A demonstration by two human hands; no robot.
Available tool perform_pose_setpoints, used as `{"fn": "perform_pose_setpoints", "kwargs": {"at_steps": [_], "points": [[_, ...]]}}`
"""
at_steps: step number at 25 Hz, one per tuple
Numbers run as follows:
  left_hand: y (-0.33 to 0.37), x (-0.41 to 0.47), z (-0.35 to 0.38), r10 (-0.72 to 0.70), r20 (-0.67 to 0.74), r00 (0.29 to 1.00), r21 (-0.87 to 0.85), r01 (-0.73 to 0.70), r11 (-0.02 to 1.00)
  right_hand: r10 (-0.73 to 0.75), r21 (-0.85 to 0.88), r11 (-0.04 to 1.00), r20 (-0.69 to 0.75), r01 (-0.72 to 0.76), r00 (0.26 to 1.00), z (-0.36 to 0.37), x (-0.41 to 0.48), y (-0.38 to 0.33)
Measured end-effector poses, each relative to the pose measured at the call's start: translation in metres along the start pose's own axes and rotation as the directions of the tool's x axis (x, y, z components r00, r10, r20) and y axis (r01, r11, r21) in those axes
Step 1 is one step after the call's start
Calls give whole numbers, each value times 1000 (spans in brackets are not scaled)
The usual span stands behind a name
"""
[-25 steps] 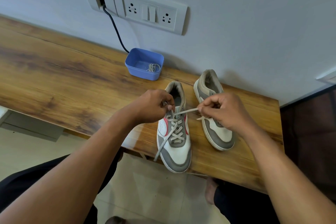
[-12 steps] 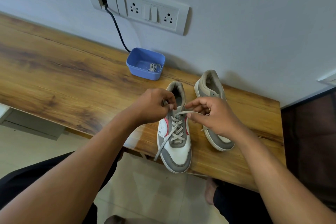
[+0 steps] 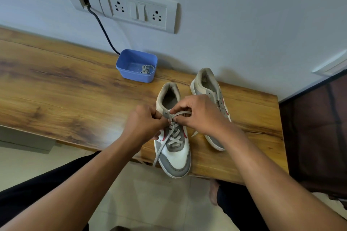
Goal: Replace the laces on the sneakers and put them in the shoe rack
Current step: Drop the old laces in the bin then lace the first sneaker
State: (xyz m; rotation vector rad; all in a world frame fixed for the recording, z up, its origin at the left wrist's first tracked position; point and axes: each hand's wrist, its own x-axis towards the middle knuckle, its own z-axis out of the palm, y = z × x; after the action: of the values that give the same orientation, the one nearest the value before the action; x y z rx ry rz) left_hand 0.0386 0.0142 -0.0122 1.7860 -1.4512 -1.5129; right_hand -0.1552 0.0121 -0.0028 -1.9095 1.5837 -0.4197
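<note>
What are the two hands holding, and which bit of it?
Both pinch the grey lace of the nearer sneaker, up by its top eyelets: left hand one side, right hand the other.

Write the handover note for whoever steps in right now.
Left hand: pinches the lace at the top eyelets of the near sneaker.
Right hand: holds the lace's other strand there.
Done: near sneaker laced almost to the top, on the table.
Left: finish it; lace the far sneaker, which shows no lace; a spare lace lies in the blue tub. Rack not in view.
</note>
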Motion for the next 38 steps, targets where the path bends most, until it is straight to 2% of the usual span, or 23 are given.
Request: {"fn": "perform_pose_setpoints", "kwargs": {"at_steps": [2,5,7,9,12,14,15,16,18,20,23,26,29,31,32,34,35,36,38], "points": [[-1,-2,3,-35,-14,999,-95,34,995,-9,-67,998,14,10,1000,1,3,-4],[-8,-4,0,-116,82,990,-310,136,941,-52,-198,978,61,63,997,2,6,-10],[-13,-6,-1,-107,111,988,-372,141,918,-74,-251,964,86,94,994,3,8,-11],[-15,-7,-1,-90,87,992,-369,116,922,-67,-228,969,110,91,992,4,9,-10],[-16,2,-6,10,-59,998,-152,-19,988,-5,-113,993,97,16,995,1,7,-8],[-12,10,-15,211,-174,962,82,-199,977,53,-28,998,81,-51,995,-1,4,-9],[-8,12,-20,326,-160,932,202,-292,935,83,16,996,83,-84,993,-4,2,-9],[-4,12,-25,417,-78,905,315,-375,872,105,58,992,87,-110,991,-7,1,-10],[1,13,-31,482,141,865,473,-487,735,117,134,983,82,-127,990,-14,-4,-12],[2,12,-31,473,247,846,519,-527,673,88,175,980,66,-99,994,-19,-10,-15],[0,17,-26,517,239,822,520,-558,647,49,200,978,72,-63,996,-17,-13,-21],[0,19,-22,586,209,783,580,-581,570,56,248,967,38,-64,998,-23,-17,-23],[0,19,-21,578,241,780,607,-586,537,67,215,973,66,-80,996,-31,-26,-28],[6,18,-22,566,213,796,587,-568,577,109,228,966,58,-120,992,-31,-33,-34],[10,15,-23,544,175,821,506,-549,665,121,241,962,37,-126,992,-29,-37,-38],[16,5,-22,376,142,916,196,-398,896,107,264,958,30,-111,994,-21,-45,-50],[17,-2,-21,263,183,947,58,-277,959,72,266,960,75,-90,995,-15,-50,-57],[18,-8,-20,193,228,954,7,-200,980,24,247,967,141,-59,990,-7,-55,-63],[15,-17,-24,166,262,951,17,-176,984,-31,177,984,200,-5,979,5,-65,-65]]}}
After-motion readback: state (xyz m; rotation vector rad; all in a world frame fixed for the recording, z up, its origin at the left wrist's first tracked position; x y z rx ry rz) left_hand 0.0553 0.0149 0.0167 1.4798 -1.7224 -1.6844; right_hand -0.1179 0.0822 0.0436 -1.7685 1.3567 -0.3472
